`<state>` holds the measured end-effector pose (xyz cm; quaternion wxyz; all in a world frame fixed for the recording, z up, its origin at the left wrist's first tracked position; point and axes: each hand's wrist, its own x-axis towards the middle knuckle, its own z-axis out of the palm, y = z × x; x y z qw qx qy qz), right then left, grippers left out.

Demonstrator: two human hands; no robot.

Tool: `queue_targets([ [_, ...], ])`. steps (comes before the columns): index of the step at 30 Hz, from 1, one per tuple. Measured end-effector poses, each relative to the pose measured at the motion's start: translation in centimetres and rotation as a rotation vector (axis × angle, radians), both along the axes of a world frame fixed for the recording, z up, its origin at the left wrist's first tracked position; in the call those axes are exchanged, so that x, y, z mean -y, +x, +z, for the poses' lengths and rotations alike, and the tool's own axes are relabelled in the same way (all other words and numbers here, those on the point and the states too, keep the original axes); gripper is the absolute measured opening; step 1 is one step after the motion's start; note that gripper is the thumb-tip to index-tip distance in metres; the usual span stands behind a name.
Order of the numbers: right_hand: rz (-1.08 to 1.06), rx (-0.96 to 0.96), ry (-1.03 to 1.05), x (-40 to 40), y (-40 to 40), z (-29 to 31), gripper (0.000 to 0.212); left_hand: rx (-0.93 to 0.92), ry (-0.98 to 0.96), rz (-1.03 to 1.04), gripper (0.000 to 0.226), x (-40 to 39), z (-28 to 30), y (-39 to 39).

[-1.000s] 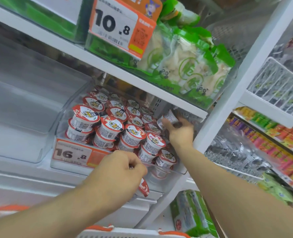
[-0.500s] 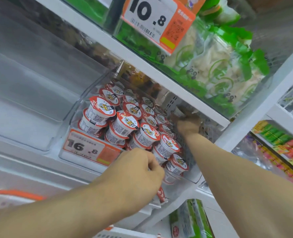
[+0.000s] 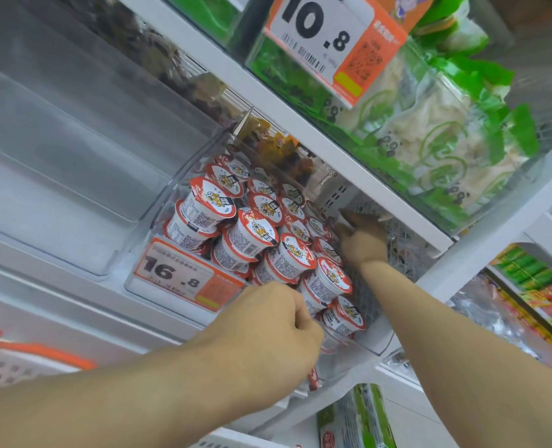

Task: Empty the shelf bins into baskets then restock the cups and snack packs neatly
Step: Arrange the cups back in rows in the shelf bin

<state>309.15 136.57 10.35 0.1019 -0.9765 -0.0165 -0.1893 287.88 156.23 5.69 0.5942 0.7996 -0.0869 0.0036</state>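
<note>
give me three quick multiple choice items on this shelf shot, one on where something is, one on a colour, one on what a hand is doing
1. Where is the price tag reading 16.8?
A. on the front of the clear bin of cups
B. on the shelf above, by the green packs
C. on the basket at lower left

2. What colour are the rims of the cup lids?
A. blue
B. red
C. yellow

3. What is the right hand doing?
A. hanging idle below the shelf
B. resting flat on the price tag
C. reaching deep into the bin, at the back right of the cups

Answers:
1. A, the 16.8 tag sits on the front wall of the clear bin holding the cups.
2. B, each white lid has a red border.
3. C, the right hand is far inside, under the upper shelf; the left hand is curled at the bin's front.
</note>
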Motion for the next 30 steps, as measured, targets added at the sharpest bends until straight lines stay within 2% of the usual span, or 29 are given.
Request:
queue_targets([
  [6, -0.001, 0.09, 0.204, -0.3, -2.8, 0.8, 0.034, 0.016, 0.008, -0.022, 0.022, 0.0, 0.1, -0.1],
  [8, 0.007, 0.092, 0.214, -0.4, -4.2, 0.9, 0.033, 0.018, 0.018, -0.018, 0.022, 0.0, 0.2, -0.1],
  [14, -0.043, 0.022, 0.1, -0.1, -7.2, 1.0, 0.032, 0.031, 0.036, -0.025, 0.021, 0.2, 0.2, -0.3],
  [18, -0.066, -0.134, -0.069, -0.3, -6.9, 1.2, 0.03, -0.005, 0.011, -0.04, 0.021, 0.4, 0.1, -0.2],
  [21, -0.085, -0.269, -0.271, -0.5, -6.6, 1.6, 0.04, -0.043, -0.018, -0.051, 0.021, 0.2, -0.2, -0.2],
  [23, -0.088, -0.294, -0.306, -0.5, -6.5, 1.9, 0.049, -0.047, -0.028, -0.04, 0.021, 0.0, -0.2, -0.2],
  [26, -0.059, -0.289, -0.169, -0.5, -6.3, 2.2, 0.053, -0.031, -0.029, -0.015, 0.022, 0.0, -0.1, 0.0],
  [28, -0.033, -0.226, -0.054, -0.6, -6.1, 2.3, 0.045, -0.028, -0.019, -0.02, 0.022, 0.2, 0.0, 0.0],
  [30, -0.004, -0.224, -0.029, -0.8, -5.6, 2.4, 0.041, -0.019, -0.004, -0.026, 0.021, 0.3, -0.2, 0.0],
])
